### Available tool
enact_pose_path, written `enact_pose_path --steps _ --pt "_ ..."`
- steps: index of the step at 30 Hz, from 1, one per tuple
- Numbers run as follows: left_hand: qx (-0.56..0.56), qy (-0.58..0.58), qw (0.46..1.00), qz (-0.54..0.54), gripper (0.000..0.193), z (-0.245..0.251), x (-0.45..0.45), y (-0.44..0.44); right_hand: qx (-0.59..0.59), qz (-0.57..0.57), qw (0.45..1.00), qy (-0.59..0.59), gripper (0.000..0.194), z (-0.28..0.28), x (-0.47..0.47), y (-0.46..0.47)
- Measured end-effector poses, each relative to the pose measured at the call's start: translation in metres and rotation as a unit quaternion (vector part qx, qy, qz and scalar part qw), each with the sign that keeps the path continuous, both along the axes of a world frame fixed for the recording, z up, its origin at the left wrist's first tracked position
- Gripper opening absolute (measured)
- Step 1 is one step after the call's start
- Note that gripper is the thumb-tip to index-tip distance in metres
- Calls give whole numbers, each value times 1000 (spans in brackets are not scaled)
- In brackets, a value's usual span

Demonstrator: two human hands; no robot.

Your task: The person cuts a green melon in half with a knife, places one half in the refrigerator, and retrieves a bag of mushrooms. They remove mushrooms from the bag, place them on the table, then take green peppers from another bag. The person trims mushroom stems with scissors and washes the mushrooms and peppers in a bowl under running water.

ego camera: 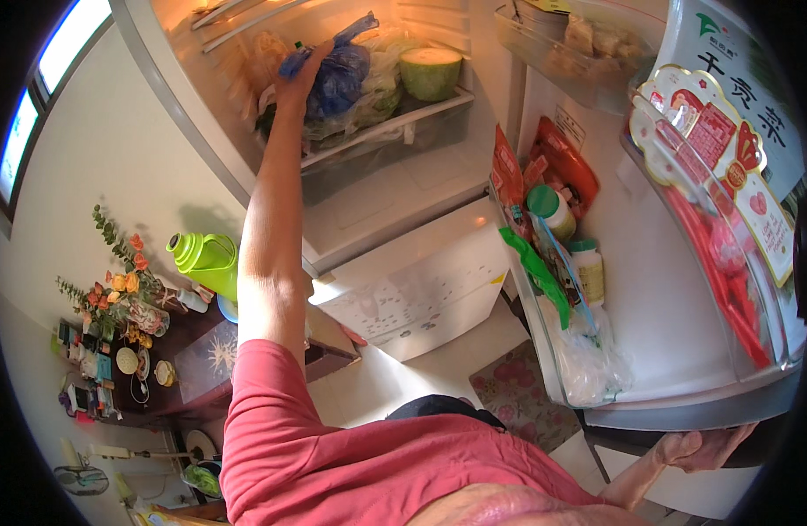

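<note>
My left hand (299,82) reaches into the open refrigerator and grips a blue plastic bag (341,82), with blue film showing on both sides of my fingers. What the bag holds is hidden. It sits among clear plastic bags of produce (384,98) on top of the crisper drawer (436,128). A cut green melon or gourd (431,73), pale face up, stands to the right of the bag. Low at the right, my right hand (696,448) holds the outer edge of the refrigerator door (666,368); its fingertips are partly hidden.
Door bins hold green-lidded jars (551,209), red packets (561,164), a green strip (538,273) and a large printed bag (739,85). At left, a dark cabinet (193,358) carries a green thermos flask (206,260) and flowers (124,283). A floral mat (522,388) lies on the floor.
</note>
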State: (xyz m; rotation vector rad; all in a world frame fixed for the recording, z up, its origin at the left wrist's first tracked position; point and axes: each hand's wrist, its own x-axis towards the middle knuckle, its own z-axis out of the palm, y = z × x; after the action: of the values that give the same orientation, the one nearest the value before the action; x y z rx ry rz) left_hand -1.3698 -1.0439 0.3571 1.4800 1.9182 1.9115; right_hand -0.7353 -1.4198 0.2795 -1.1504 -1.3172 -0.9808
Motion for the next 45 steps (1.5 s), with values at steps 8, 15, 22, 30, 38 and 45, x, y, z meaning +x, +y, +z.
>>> enact_pose_path --steps 8,15,22,30,38,45 --pt "-101 388 902 160 42 9 -48 39 7 -90 994 -60 75 -4 14 1" --pt "150 384 887 208 26 13 -5 -1 -1 -37 999 -12 75 -2 12 6" --pt "192 19 980 -41 24 14 1 -57 1 55 998 23 78 -3 14 7" --pt "63 -371 875 -304 24 -42 99 -216 -13 124 992 17 70 7 -3 2" --pt "-64 -354 915 -181 19 -109 119 -326 13 173 981 87 51 10 -31 -9" --pt "-80 -432 889 -132 20 -130 98 -407 -46 74 989 -121 41 36 -31 -57"
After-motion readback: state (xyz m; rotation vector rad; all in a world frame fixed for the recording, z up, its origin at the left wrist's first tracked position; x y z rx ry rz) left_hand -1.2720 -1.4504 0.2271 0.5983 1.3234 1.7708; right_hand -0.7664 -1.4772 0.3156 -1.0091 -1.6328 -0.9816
